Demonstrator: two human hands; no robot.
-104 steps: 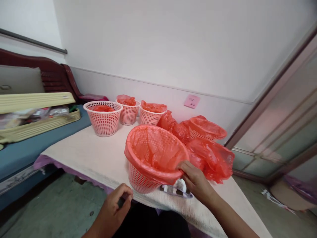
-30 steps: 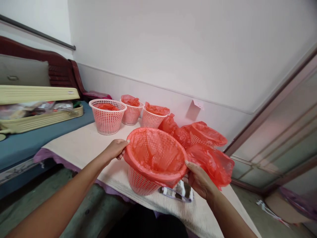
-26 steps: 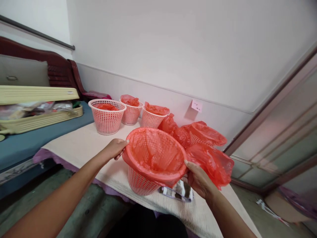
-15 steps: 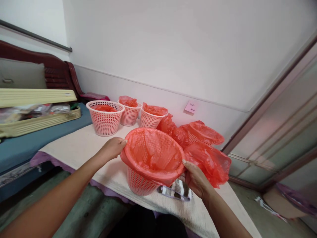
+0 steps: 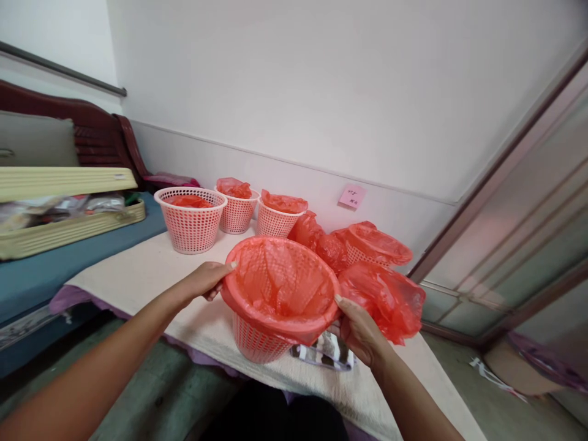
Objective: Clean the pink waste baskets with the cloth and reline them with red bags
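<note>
In front of me a white perforated wastebasket [image 5: 258, 338] tilts towards me on the covered table. A red plastic bag [image 5: 283, 278] lines it and is folded over its rim. My left hand [image 5: 209, 279] grips the lined rim on the left, thumb on top. On the right side my right hand [image 5: 361, 327] pinches the same rim between thumb and fingers. Loose red plastic [image 5: 386, 300] lies right of the basket. A folded brown-and-white striped cloth [image 5: 326, 351] shows partly behind my right hand.
Three more white baskets [image 5: 190, 228] holding red bags stand at the back left. Another red-covered basket [image 5: 374, 248] lies near the wall by bunched red plastic. A pink note [image 5: 351, 196] is stuck on the wall. A yellow open case [image 5: 68, 226] rests on the bed at left.
The view has shifted slightly. My left thumb now lies flatter over the rim, with the fingers lower beneath it. My right hand keeps its grip.
</note>
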